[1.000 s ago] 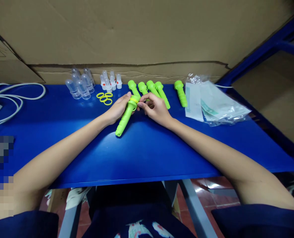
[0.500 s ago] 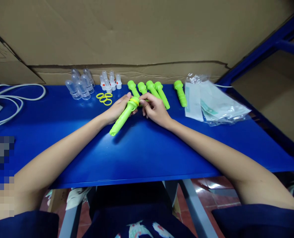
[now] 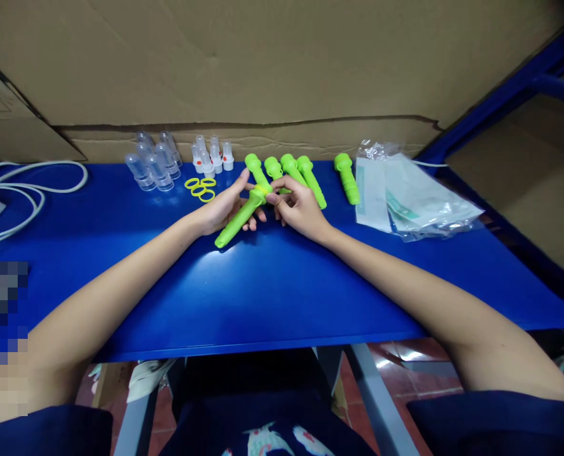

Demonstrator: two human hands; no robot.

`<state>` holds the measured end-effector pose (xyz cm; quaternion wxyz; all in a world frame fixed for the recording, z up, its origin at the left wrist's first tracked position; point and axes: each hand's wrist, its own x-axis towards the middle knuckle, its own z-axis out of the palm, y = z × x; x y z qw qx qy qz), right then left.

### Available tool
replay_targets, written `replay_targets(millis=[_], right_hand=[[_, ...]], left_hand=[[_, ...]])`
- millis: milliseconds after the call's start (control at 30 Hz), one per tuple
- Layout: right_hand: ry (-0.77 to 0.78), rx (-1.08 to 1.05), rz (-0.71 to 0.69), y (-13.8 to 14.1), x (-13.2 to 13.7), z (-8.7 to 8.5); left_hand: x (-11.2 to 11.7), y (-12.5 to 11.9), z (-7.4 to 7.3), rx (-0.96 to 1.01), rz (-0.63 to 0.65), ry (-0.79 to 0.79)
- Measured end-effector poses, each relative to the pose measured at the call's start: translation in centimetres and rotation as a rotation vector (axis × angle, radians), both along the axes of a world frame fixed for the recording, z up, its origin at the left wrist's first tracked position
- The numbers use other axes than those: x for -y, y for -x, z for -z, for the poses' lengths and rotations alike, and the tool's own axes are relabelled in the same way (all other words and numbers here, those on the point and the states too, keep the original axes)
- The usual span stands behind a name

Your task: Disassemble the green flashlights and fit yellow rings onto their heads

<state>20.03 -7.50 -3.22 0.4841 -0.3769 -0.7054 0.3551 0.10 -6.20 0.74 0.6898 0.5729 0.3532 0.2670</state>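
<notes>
A bright green plastic flashlight (image 3: 239, 225) with a yellow ring (image 3: 262, 189) round its head slants over the blue table, tail toward me. My left hand (image 3: 225, 206) holds it loosely, thumb raised beside the head and fingers spread behind and under the body. At the head end, my right hand (image 3: 301, 206) pinches the rim by the yellow ring with thumb and forefinger. Several more green flashlights (image 3: 312, 182) lie just behind my hands. Left of them are several loose yellow rings (image 3: 206, 196). What the head holds inside is hidden.
Clear plastic domed pieces (image 3: 157, 171) and small white-based bulb pieces (image 3: 206, 166) stand at the back left. One green flashlight (image 3: 347, 179) lies beside plastic bags (image 3: 417, 196) on the right. A white cable (image 3: 49, 166) loops at far left. Cardboard (image 3: 263, 69) walls the back.
The flashlight's tail has swung slightly up and to the right. My left thumb has lifted off the head, and its fingers have loosened and spread. My right hand stays at the ring.
</notes>
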Motion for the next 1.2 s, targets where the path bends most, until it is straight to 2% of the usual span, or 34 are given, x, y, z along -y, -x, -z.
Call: replay_targets(millis=[167,333,567,767,967,1067,1200], right_hand=[[-0.154,0.057,0.103,-0.3,-0.5,0.2],[-0.212,0.107,0.146,-0.2,-0.3,0.0],[-0.098,0.037,0.022,-0.6,-0.8,0.3],[-0.157,0.043,0.014,-0.4,-0.6,0.5],[-0.306,0.109,0.125,-0.3,-0.4,1.3],[-0.346,0.154,0.144,-0.4,-0.4,1.5],[-0.375,0.138,0.132,-0.4,-0.5,1.5]], left_hand=[[0.6,-0.2,0.5,-0.009,-0.112,-0.117],[0.3,0.1,1.1,0.046,-0.044,-0.153],[-0.7,1.1,1.0,0.139,0.062,-0.038],[-1.1,1.3,1.1,0.186,0.085,-0.012],[-0.4,0.7,0.1,0.252,0.088,0.091],[0.3,0.2,-0.3,0.281,0.043,0.131],[1.0,-0.3,-0.3,0.262,-0.054,0.102]])
